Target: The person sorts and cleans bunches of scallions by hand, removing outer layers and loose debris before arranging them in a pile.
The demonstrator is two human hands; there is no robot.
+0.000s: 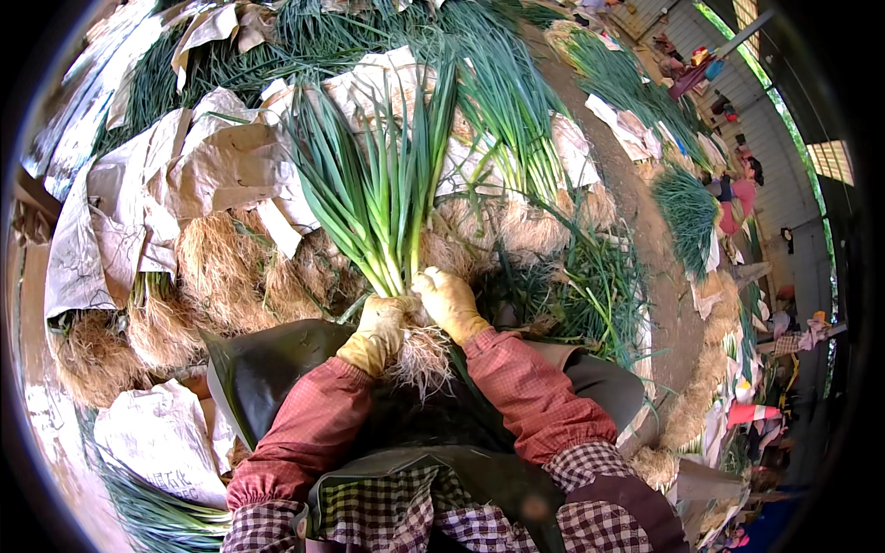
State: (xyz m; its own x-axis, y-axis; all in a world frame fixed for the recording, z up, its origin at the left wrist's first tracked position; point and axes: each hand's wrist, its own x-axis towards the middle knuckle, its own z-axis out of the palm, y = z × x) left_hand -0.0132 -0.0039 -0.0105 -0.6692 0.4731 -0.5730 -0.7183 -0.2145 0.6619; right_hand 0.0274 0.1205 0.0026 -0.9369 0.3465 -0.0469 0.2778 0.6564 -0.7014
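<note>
A bunch of green onions stands upright before me, its leaves fanning away and its pale roots hanging over my dark apron. My left hand, in a yellow glove, is wrapped round the base of the stalks just above the roots. Against the right side of the same stalks, my gloved right hand is closed, thumb and fingers at the white lower stems. Whether it grips the whole bunch or only a stalk or a leaf, I cannot make out. Red sleeve covers reach both wrists.
Root ends of more green onion bundles line the row ahead, partly under pale sacks. Loose green leaves lie heaped at my right. A white sack covers onions at lower left. Farther right, other people sit among more bundles.
</note>
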